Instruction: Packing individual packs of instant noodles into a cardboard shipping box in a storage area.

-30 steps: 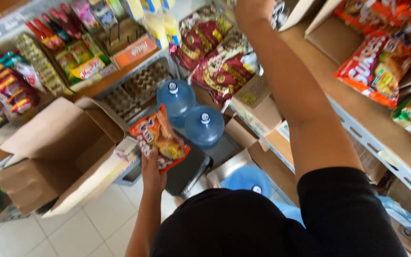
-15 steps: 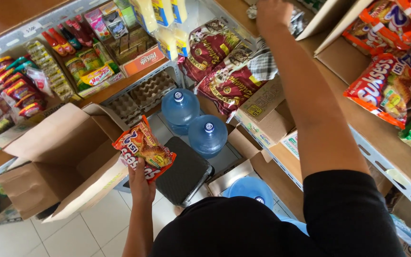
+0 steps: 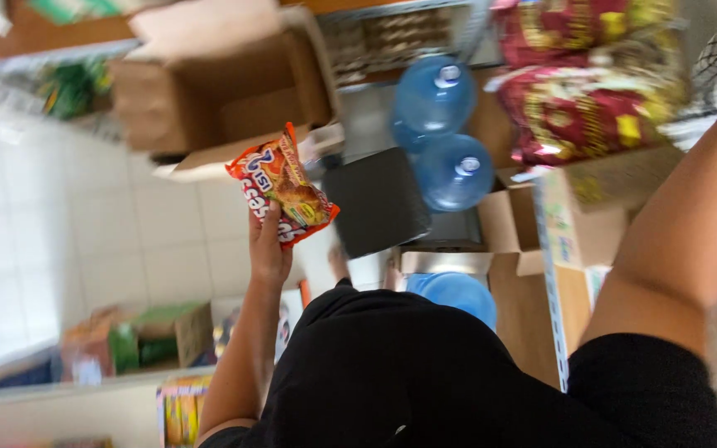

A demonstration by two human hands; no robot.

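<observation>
The large open cardboard box (image 3: 226,95) stands on the floor below me, its flaps spread wide, and two blue water jugs (image 3: 441,133) stand close together just beside a dark square stool (image 3: 375,199). On the shelf to my right lie big red snack bags (image 3: 591,108), heaped loosely over a smaller carton (image 3: 591,216).

My left hand (image 3: 267,249) is closed around the lower edge of an orange noodle packet (image 3: 280,187), which I hold up in the air in front of the box flap. I grip only one end, so the packet tilts and most of it hangs free. I think the smooth wrapper can slip out, and then it falls to the tiled floor (image 3: 85,224) or between the box and the stool.

My right arm (image 3: 682,232) stretches up past the shelf, and the hand itself is out of the view, so I cannot tell if it holds something. The arm passes near the heaped red bags; I judge a careless move could drag one down onto the jugs.
</observation>
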